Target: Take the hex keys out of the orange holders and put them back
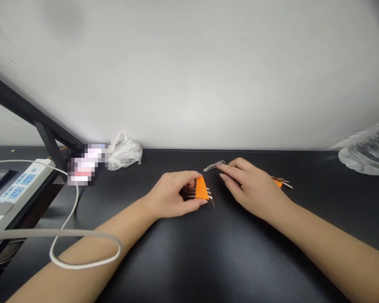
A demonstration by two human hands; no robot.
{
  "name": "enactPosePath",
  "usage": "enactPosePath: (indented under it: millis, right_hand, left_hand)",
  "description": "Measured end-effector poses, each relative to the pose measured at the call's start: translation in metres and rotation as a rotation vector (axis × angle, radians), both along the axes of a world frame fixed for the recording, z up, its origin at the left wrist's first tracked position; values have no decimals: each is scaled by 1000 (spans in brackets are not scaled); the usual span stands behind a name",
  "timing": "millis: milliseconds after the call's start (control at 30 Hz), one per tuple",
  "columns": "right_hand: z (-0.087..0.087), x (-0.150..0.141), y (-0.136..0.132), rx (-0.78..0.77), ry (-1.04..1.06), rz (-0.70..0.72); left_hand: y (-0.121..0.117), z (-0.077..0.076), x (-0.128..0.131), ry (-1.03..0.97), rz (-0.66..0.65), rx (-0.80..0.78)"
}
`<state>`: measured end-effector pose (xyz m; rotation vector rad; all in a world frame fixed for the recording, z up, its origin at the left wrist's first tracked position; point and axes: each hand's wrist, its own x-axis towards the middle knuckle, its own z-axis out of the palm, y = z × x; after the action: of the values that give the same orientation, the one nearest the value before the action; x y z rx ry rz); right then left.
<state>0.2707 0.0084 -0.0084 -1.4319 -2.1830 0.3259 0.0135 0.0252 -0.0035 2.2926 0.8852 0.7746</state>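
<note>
My left hand (172, 193) grips an orange hex key holder (201, 188) between thumb and fingers. Several metal hex keys (210, 196) run through the holder, their bent ends sticking out on its right side. A small group of loose hex keys (214, 166) lies on the black table just beyond. My right hand (251, 185) is beside these loose keys, its index fingertip at their near end and its thumb apart below. Partly hidden behind my right hand is a second orange holder (278, 183) with keys in it.
A crumpled clear plastic bag (124, 152) lies near the wall. Far right stands a plastic-wrapped bundle (368, 151). At left are a white power strip (20, 185), a black frame bar (25, 107) and a blurred-out object (86, 164). A white cable (77, 202) loops over my left forearm.
</note>
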Motion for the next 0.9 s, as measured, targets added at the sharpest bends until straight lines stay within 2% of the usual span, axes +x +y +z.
enactPosePath:
  millis: [100,200,400,567,900]
  right_hand:
    - [-9,4,3,10,-233,-48]
    - [-11,4,4,-10,-323,-88]
    - [-8,6,6,19,-249,-89]
    - [-12,10,10,45,-163,-107]
    - [-11,11,10,12,-183,-88]
  left_hand:
    - [1,-1,0,37,24,11]
    - [1,0,0,76,22,12]
    - [2,2,-1,108,17,22]
    - [3,1,-1,122,18,25]
    - [3,1,-1,136,20,44]
